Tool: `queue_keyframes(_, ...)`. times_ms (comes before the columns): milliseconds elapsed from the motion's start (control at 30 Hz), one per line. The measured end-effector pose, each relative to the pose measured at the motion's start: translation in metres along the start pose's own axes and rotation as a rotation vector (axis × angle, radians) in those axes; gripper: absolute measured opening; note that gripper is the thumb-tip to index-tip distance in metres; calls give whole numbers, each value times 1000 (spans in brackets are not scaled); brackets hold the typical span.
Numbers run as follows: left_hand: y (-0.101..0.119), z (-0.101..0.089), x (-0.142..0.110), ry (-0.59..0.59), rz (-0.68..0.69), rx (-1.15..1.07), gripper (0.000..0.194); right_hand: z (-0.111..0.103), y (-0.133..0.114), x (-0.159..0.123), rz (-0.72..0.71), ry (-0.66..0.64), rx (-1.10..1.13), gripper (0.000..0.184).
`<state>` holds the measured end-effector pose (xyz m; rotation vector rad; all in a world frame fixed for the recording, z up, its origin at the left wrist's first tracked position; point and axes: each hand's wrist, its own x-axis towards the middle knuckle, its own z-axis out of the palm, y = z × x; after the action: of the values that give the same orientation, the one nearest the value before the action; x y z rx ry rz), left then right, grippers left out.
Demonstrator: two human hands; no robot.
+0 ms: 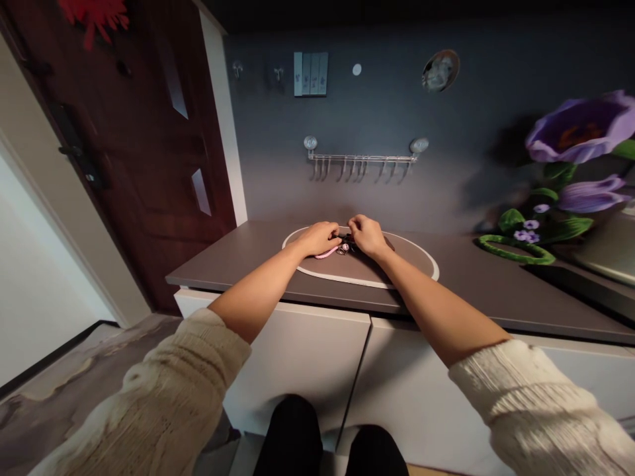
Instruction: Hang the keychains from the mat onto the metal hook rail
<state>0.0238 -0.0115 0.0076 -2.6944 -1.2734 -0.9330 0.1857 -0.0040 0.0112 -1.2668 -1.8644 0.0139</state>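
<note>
On the counter, a keychain (346, 247) with a pink strap, a metal ring, a small pink round charm and dark pieces lies between my hands. My left hand (320, 238) is closed over its left side, with the pink strap (327, 252) showing beneath the fingers. My right hand (366, 235) is curled, its fingertips pinched at the keychain's right side. What those fingertips hold is too small and hidden to make out. Both hands are inside a white oval outline (342, 280) on the grey-brown counter (466, 274).
A rail with several hooks (364, 158) is mounted on the dark wall behind. Purple artificial flowers (580, 132) stand at the right, with a green loop (516, 251) at their base. White cabinet doors (302, 344) are below the counter. A dark red door (143, 152) is at left.
</note>
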Motion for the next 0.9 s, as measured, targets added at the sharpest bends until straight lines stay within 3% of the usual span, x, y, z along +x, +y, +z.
queue_keyframes(233, -2, -3, -2, 82, -46, -76, 14, -3, -7, -1, 7, -14, 14, 19)
queue_keyframes(467, 0, -7, -1, 173, -241, -218, 13, -7, -14, -2, -105, -113, 29, 18)
queue_keyframes(633, -2, -7, 0, 232, -323, -468, 14, -6, -14, -2, -139, -135, 57, 16)
queue_keyframes(900, 3, -8, 3, 211, -409, -911, 14, -5, -15, -4, -152, -162, 139, 16)
